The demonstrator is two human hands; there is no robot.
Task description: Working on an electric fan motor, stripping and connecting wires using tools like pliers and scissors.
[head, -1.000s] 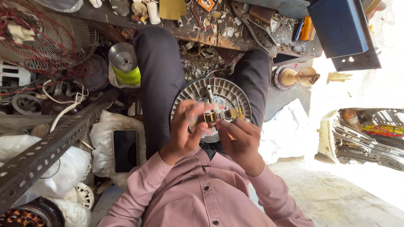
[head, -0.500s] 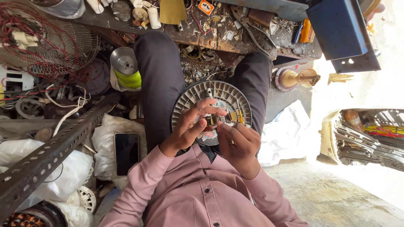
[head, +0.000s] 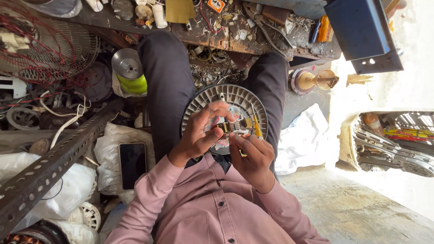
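Head view: the round grey fan part lies on the person's lap, between the two dark trouser legs, and everything here is told from it. Right over its middle sits a small brass-coloured piece. The left hand has curled in over the near left side of the fan part, and its fingers are bent and pinch the left end of the brass piece, with the thumb pressed up from below. A moment ago this hand was spread wider and sat more to the left. The right hand has slid a little lower, to the near right edge of the fan part; its fingers are closed on a thin yellow tool whose tip points at the brass piece. So the work looks to have gone from getting a grip to poking at the small piece itself. Left of the fan part, a dark phone rests on a white bag
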